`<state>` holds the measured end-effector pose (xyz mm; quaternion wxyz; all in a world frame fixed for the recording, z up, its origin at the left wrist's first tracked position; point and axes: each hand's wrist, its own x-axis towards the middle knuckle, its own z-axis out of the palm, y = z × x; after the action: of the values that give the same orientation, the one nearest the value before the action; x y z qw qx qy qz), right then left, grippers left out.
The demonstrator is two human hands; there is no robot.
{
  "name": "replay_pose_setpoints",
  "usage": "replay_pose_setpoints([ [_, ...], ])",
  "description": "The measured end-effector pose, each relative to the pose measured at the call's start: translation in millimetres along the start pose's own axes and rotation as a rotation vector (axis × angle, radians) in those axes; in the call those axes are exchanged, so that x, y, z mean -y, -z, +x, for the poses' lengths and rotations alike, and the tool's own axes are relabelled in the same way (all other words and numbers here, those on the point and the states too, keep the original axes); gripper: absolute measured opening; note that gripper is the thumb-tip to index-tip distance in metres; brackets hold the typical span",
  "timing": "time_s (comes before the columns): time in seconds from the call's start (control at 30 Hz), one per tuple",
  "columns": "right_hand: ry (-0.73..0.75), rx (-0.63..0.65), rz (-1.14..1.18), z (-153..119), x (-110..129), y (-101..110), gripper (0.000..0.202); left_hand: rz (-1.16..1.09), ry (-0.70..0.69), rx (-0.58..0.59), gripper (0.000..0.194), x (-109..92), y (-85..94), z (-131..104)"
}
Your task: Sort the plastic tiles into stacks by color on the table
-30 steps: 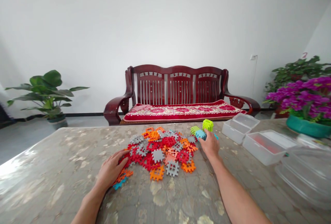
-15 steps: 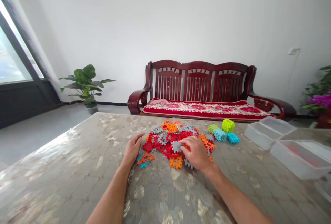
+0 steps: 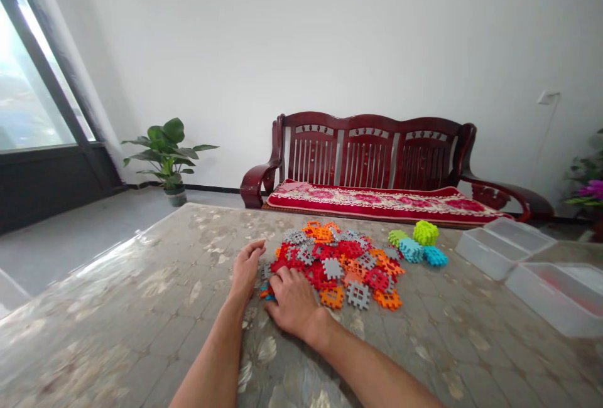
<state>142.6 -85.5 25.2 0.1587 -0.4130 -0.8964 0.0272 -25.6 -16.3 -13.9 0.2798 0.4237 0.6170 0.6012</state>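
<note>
A pile of flat notched plastic pieces in red, orange and grey (image 3: 350,248) lies on the table. My right hand (image 3: 293,300) rests palm down over the near left edge of the pile, its fingers bent over pieces there; what is under them is hidden. Just left of the pile, my left hand (image 3: 248,268) stands on its side, fingers curled together; anything inside it is too small to make out. A light grey square piece (image 3: 332,268) lies flat on the pile, right of my right hand. Bits of blue and orange show between my hands.
Right of the pile sit stacked green (image 3: 426,233) and blue pieces (image 3: 411,250). Two clear plastic boxes (image 3: 556,298) stand at the table's right. Beyond the patterned table (image 3: 188,307) are a dark red wooden bench (image 3: 367,157) and a potted plant (image 3: 164,150).
My right hand has moved left from the middle of the pile to its near left edge and let go of the light grey piece. The view has shifted slightly.
</note>
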Motion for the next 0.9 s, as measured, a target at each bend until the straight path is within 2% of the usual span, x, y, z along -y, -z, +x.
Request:
replay_pose_setpoints([
  [0.2, 0.062, -0.021, -0.072, -6, -5, -3, 0.019, 0.072, -0.016, 0.041, 0.040, -4, -0.9, -2],
  [0.3, -0.006, -0.025, -0.039, -9, -12, 0, 0.023, 0.119, -0.032, 0.050, 0.038, -6, -1.3, -3],
  [0.4, -0.120, -0.081, 0.105, -12, -26, 9, 0.035, 0.166, -0.052, 0.063, 0.039, -6, -1.7, -4],
  [0.5, -0.245, -0.200, 0.265, -20, -51, 23, 0.039, 0.202, -0.069, 0.070, 0.040, -6, -1.6, -5],
  [0.6, -0.382, -0.307, 0.287, -34, -86, 37, 0.041, 0.279, -0.096, 0.085, 0.041, -5, -1.6, -4],
  [0.77, -0.503, -0.316, 0.165, -57, -143, 50, 0.042, 0.377, -0.142, 0.116, 0.036, -1, -3.8, -5],
  [0.9, -0.511, -0.334, 0.000, -70, -165, 54, 0.042, 0.415, -0.185, 0.157, 0.036, -3, -5.3, -9],
])
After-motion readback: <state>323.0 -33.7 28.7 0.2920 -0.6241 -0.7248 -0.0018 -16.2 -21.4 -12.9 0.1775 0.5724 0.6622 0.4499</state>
